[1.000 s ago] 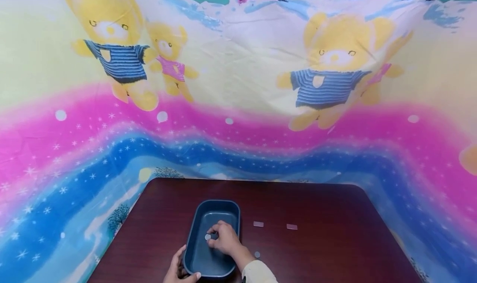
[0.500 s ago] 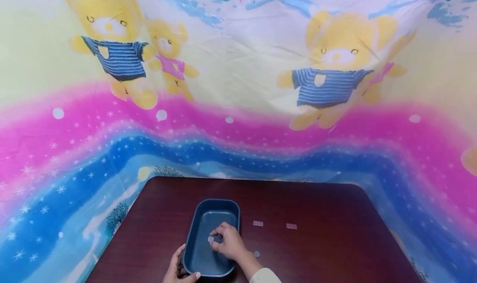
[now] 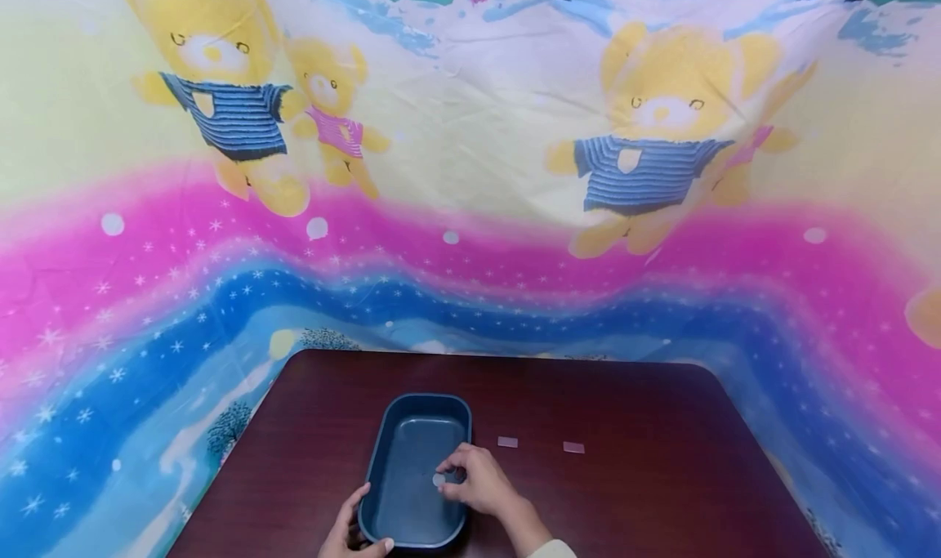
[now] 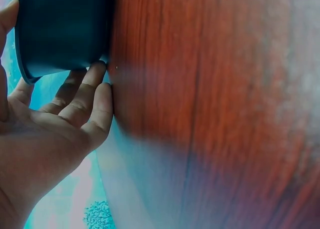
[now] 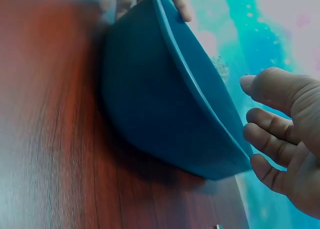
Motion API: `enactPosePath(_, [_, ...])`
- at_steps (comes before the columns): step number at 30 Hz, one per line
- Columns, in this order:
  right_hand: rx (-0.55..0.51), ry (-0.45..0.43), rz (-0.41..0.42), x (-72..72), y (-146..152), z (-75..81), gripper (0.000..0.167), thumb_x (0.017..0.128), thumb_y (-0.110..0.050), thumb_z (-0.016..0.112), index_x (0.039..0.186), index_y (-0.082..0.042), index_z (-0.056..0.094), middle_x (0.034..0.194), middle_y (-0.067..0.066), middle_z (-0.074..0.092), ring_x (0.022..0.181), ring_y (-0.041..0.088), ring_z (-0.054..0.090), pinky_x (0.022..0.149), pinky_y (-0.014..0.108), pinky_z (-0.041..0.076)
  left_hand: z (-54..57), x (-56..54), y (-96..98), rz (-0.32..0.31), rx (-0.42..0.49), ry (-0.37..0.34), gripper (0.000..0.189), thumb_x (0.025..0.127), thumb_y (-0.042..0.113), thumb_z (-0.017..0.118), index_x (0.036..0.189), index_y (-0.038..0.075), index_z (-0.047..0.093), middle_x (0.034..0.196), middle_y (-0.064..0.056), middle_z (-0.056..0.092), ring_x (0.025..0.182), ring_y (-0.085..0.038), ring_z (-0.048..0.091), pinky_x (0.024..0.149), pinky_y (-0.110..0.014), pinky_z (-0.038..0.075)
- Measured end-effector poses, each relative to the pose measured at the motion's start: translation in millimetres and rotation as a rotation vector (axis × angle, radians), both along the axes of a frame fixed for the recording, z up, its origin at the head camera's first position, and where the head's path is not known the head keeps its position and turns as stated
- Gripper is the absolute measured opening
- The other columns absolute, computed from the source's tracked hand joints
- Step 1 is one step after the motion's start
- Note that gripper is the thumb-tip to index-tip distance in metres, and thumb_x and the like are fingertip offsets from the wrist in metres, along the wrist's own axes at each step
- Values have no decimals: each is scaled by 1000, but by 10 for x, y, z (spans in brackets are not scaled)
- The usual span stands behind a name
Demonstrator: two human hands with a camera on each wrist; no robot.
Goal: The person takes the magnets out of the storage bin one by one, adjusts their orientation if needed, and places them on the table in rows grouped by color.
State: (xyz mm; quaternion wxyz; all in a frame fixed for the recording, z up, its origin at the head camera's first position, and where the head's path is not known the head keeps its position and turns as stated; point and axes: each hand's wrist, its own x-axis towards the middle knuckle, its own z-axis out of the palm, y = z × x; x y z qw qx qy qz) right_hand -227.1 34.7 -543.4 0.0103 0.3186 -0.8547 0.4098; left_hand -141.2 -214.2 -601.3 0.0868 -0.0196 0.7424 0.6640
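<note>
My left hand (image 3: 349,528) grips the near left corner of a dark blue-grey oblong dish (image 3: 416,427), thumb on its rim and the other fingers along the outer wall. In the left wrist view, fingertips of the left hand (image 4: 75,109) lie under the dish's side (image 4: 62,31), right at the tabletop. Over the dish's right side, my right hand (image 3: 485,483) pinches a small pale round disc (image 3: 439,479), like a coin, between thumb and forefinger. The right wrist view shows the right hand (image 5: 287,134) beside the dish's rim (image 5: 192,84), the disc hidden there.
Two small pinkish rectangular pieces (image 3: 507,442) (image 3: 573,448) lie flat on the dark red-brown table (image 3: 647,493), right of the dish. A printed cloth (image 3: 470,158) with bears hangs behind the table.
My right hand has moved right and slightly nearer, carrying the disc toward the dish's right wall. Another disc seen on the table earlier is now hidden by that hand and wrist. My left hand stays put.
</note>
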Motion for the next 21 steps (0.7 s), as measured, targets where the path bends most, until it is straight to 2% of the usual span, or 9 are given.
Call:
enactPosePath(3, [-7,-25,-12,30,117,12,17,72,-15,78,88,-13,74,80,-11,55,70,4,52,62,18,44,15,10,9,15,1,-14,91,78,9,73,145,0,11,114,-36,45,95,-35,57,72,-42,51])
enactPosePath(10, [-91,-6,-76,121,437,-25,17,71,-8,78,87,-8,72,78,-6,55,69,5,54,60,20,46,15,21,25,65,-84,8,91,76,10,76,144,4,17,119,-32,44,98,-36,56,74,-41,50])
enactPosePath(15, [-122,-42,-121,203,675,-41,18,72,-4,76,90,-6,72,82,-5,57,71,6,56,61,23,49,12,51,40,69,-91,6,90,76,12,77,145,5,19,124,-35,40,99,-37,56,74,-41,50])
enactPosePath(21, [-130,-59,-221,272,944,-53,19,73,-6,77,92,-7,72,84,-4,58,72,8,58,62,24,50,15,48,56,59,-89,43,88,77,11,76,144,6,19,129,-39,35,98,-37,57,74,-39,50])
